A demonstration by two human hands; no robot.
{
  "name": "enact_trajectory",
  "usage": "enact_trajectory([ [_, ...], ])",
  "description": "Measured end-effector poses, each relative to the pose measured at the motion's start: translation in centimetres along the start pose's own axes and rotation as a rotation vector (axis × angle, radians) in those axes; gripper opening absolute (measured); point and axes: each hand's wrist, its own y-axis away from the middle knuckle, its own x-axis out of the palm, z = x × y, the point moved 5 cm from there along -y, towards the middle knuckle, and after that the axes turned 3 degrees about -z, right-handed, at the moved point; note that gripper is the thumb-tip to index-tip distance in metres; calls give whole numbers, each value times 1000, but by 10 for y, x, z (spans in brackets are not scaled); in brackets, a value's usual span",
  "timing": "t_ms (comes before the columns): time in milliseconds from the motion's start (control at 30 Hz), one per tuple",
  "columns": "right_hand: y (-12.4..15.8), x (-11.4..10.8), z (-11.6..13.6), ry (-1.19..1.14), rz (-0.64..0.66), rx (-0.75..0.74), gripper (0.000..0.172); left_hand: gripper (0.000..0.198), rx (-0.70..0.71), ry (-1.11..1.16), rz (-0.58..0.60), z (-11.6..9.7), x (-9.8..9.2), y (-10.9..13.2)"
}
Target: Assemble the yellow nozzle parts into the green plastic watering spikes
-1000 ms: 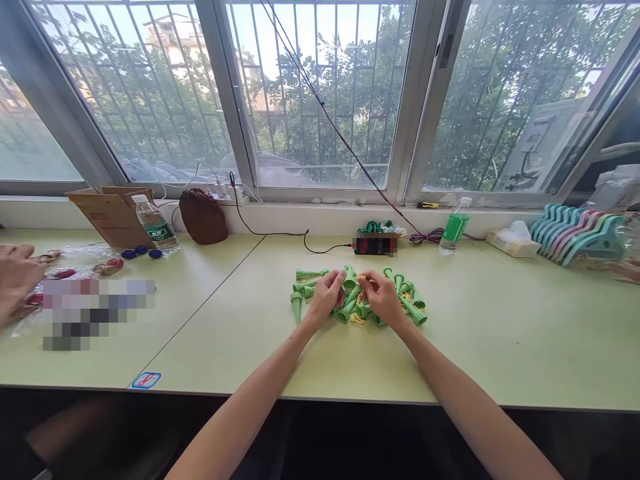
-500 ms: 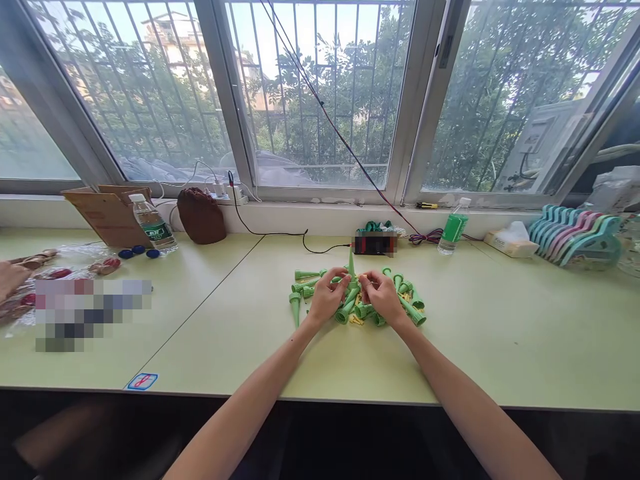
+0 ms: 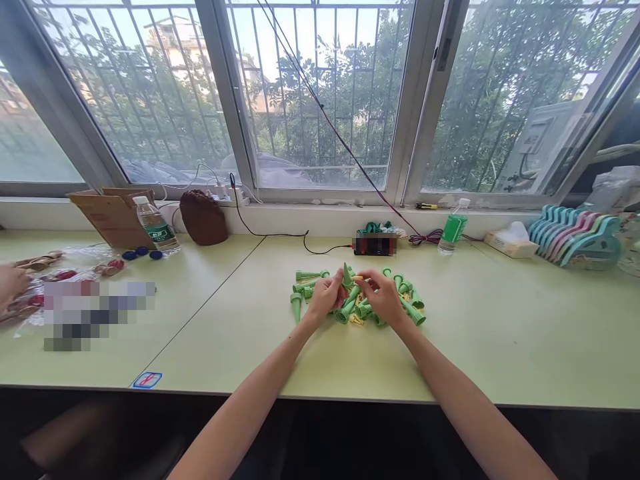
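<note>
My left hand (image 3: 326,297) is closed around a green plastic cone-shaped spike (image 3: 347,275), its pointed end upward and tilted. Between the fingertips of my right hand (image 3: 384,297) is a small yellow plastic piece (image 3: 357,278), close to the spike; whether the two touch is hard to see. Under and around both hands lies a pile of similar green hollow spikes (image 3: 413,313), with small yellow pieces (image 3: 356,320) scattered among them. Part of the pile is hidden by my hands.
Behind the pile lies a dark device (image 3: 374,245) on a black cable. A green-labelled bottle (image 3: 453,227), tissue pack (image 3: 513,240) and hangers (image 3: 575,233) stand right. At left are a cardboard box (image 3: 107,217), another bottle (image 3: 157,227) and another person's hand (image 3: 11,285).
The spike in my left hand has tipped and dropped lower. My right hand has drawn slightly away, leaving the yellow piece showing at its fingertips.
</note>
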Motion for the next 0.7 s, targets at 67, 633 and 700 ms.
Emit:
enact_trajectory([
  [67, -1, -2, 0, -12, 4, 16, 23, 70, -32, 8, 62, 1, 2, 0],
  [633, -2, -4, -11, -116, 29, 117, 32, 40, 147, -53, 113, -1, 4, 2],
  [700, -2, -4, -11, -130, 30, 122, 31, 38, 176, -82, 82, 0, 3, 1],
])
